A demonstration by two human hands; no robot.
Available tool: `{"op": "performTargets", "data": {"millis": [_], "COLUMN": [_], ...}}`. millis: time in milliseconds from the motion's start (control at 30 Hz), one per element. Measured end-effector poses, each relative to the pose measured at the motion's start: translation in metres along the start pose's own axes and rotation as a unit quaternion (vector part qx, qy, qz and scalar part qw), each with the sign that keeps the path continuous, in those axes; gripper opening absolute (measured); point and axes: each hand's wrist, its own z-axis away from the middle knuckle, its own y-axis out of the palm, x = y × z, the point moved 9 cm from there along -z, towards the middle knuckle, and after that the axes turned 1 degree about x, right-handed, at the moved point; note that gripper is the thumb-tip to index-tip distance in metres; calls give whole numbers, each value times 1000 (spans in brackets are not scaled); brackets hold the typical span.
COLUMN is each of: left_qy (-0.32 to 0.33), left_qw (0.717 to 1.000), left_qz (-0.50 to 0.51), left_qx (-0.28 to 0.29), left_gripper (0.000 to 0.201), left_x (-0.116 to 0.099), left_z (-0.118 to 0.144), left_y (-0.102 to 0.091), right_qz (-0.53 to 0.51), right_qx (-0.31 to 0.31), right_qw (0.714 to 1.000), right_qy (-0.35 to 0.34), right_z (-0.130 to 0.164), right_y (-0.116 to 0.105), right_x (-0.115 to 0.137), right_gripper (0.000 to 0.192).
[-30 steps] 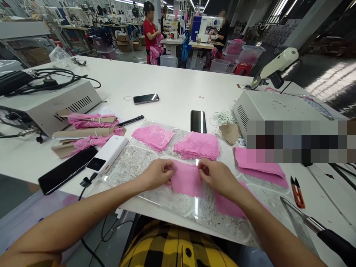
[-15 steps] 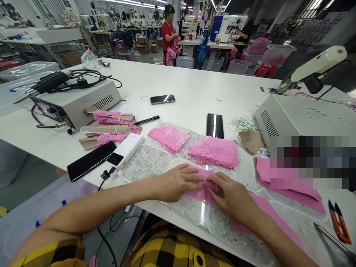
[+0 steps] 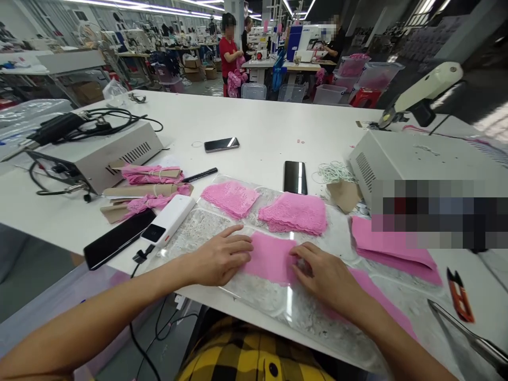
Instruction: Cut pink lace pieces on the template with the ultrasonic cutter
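While two hands [image 3: 222, 256] press one pink strip [image 3: 270, 256] | lace stacks [image 3: 293, 213]: two

Both forearms are extended forward, bare, converging toward centre. Left hand [image 3: 220, 257] is laid palm-down, fingers spread flat. Right hand [image 3: 327, 275] is laid palm-down, fingers slightly curled, pointed toward the left.

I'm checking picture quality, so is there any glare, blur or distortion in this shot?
Head view: ceiling light glares off the clear plastic sheet beside the pink lace piece under both hands; wide-angle lens bows the white table edges; a pixelated block hides part of the grey box; hands look sharp.
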Motion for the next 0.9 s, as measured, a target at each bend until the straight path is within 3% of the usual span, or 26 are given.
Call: {"op": "performTargets", "data": {"millis": [100, 233, 433, 533, 667, 900], "left_qy": [48, 119, 171, 164, 161, 166], "left_qw": [998, 988, 971, 963, 955, 960], "left_qz": [39, 71, 92, 111, 121, 119], "left_qx": [24, 64, 141, 184, 218, 190], "left_gripper": [28, 33, 38, 41, 45, 44], "left_x": [-21, -49, -73, -74, -72, -70], "left_z": [-28, -68, -116, -128, -132, -133], "left_y": [16, 46, 90, 106, 116, 111], "right_qz": [-32, -33, 65, 77, 69, 79], "right_qx": [-72, -194, -321, -343, -346, -349], "right_qw": [997, 980, 942, 931, 930, 926], "right_qy": [26, 37, 69, 95, 103, 120], "right_z": [19, 71, 155, 178, 188, 196], "right_y": [-28, -60, -66, -62, -60, -54], "right_x": [-17, -40, -71, -81, -82, -85], "right_gripper": [16, 14, 12, 16, 22, 28]}}
